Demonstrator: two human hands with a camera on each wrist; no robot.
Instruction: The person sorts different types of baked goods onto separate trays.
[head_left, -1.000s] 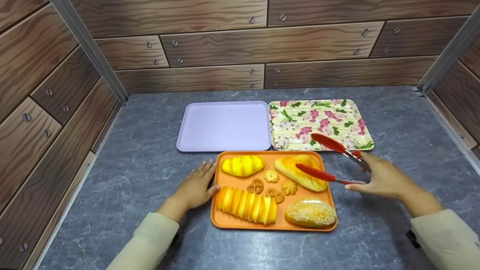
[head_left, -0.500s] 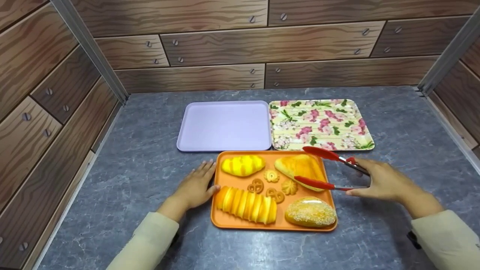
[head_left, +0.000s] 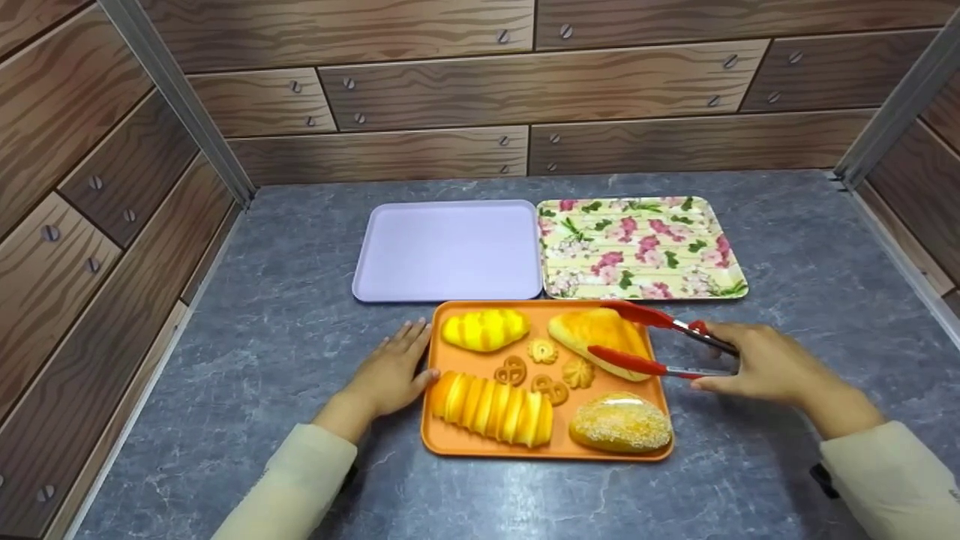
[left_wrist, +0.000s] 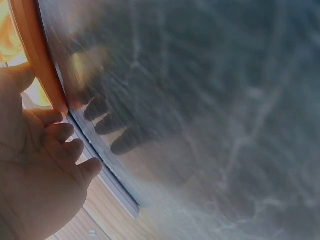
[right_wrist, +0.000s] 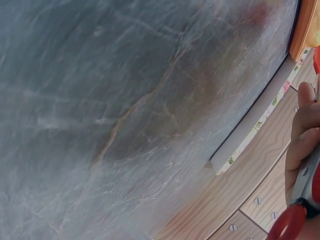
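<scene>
My right hand (head_left: 772,367) grips a pair of red-tipped tongs (head_left: 630,361). Their spread arms straddle the triangular bread (head_left: 589,330) at the far right of the orange tray (head_left: 559,446); whether both tips touch it I cannot tell. In the right wrist view the fingers curl around the metal arm of the tongs (right_wrist: 306,182). My left hand (head_left: 386,375) lies at the tray's left edge, fingers extended and thumb on the rim. A yellow bread roll (head_left: 486,330), a ridged loaf (head_left: 495,409), a seeded bun (head_left: 621,424) and several small cookies (head_left: 577,373) share the tray.
Behind the orange tray stand a lilac tray (head_left: 450,251) and a flower-patterned tray (head_left: 641,247), side by side. Wood-patterned walls (head_left: 435,94) enclose the grey tabletop (head_left: 292,247) at the back and both sides.
The tongs have come down toward the near side, their upper arm moving off the flowered tray to the triangular bread's far edge. The gap between the arms has narrowed. My left hand stays put.
</scene>
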